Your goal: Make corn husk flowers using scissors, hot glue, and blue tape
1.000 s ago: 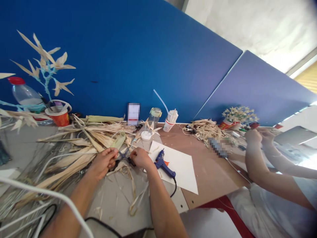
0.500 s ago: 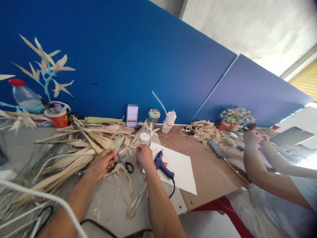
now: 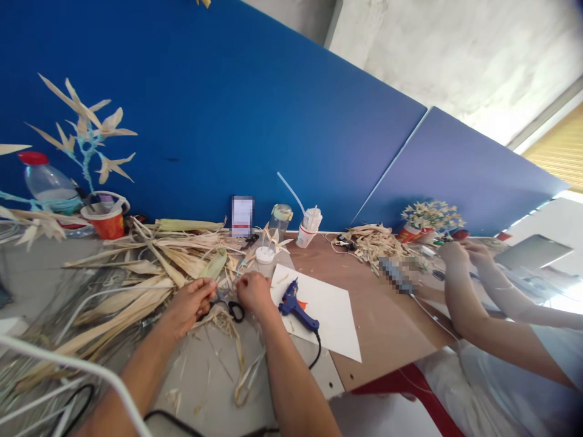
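Observation:
My left hand (image 3: 194, 303) is closed in a pinch at the edge of the pile of dried corn husks (image 3: 132, 297); what sits between its fingertips is too small to make out. Just to its right, my right hand (image 3: 255, 294) is also closed, fingertips pressed together, and its contents are hidden. Between and below the hands lie scissors with black handles (image 3: 235, 311), partly covered. Beyond my fingers rests a green husk piece (image 3: 215, 263). A blue glue gun (image 3: 298, 308) lies on a white sheet (image 3: 339, 321), right of my right hand.
Behind stand a phone (image 3: 242, 215), a glass bottle (image 3: 279, 221) and a paper cup (image 3: 307, 233). A husk flower branch (image 3: 86, 145) rises from a red cup (image 3: 107, 221) at left. At right, a co-worker's arms (image 3: 473, 303) reach over the table. A white curved bar (image 3: 98, 370) crosses the near left.
My right hand has moved left, closer to my left hand. The left hand stays pinched in nearly the same place. The whole view has shifted slightly.

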Demonstrator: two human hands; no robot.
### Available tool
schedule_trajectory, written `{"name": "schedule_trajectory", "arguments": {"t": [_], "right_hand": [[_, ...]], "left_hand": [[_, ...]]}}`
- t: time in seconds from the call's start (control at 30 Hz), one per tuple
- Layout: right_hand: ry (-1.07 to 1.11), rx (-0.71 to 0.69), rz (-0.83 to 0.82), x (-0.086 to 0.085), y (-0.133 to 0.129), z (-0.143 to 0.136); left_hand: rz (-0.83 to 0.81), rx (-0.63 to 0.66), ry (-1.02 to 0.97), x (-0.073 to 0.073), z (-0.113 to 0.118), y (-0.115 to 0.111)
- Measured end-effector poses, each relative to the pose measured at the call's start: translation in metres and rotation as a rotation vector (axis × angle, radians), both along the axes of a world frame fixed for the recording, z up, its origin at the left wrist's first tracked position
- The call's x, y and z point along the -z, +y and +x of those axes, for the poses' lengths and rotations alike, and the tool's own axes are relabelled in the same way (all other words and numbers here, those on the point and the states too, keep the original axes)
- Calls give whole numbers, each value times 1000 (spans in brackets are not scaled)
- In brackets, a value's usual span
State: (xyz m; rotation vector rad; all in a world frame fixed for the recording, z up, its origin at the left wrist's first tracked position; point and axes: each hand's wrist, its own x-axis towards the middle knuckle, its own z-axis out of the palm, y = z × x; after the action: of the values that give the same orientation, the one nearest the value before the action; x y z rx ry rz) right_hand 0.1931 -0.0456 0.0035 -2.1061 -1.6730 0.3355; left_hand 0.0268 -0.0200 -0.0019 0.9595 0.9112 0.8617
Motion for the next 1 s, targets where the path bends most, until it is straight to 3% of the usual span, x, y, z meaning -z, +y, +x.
{"name": "schedule_trajectory", "arguments": {"t": [0.17, 0.53, 0.67, 0.87, 1.0], "right_hand": [[139, 203, 196, -7, -1, 8], [298, 376, 313, -11, 1, 23], [370, 299, 301, -7, 2, 24], [442, -22, 303, 0, 0, 7], [450, -40, 363, -4, -1, 2]], "left_hand": [[-3, 13, -4, 0, 0, 0], [-13, 14, -5, 1, 0, 0], [0, 2, -14, 0, 0, 0], [9, 0, -40, -4, 0, -1], [-1, -25, -54, -5, 0, -2]]}}
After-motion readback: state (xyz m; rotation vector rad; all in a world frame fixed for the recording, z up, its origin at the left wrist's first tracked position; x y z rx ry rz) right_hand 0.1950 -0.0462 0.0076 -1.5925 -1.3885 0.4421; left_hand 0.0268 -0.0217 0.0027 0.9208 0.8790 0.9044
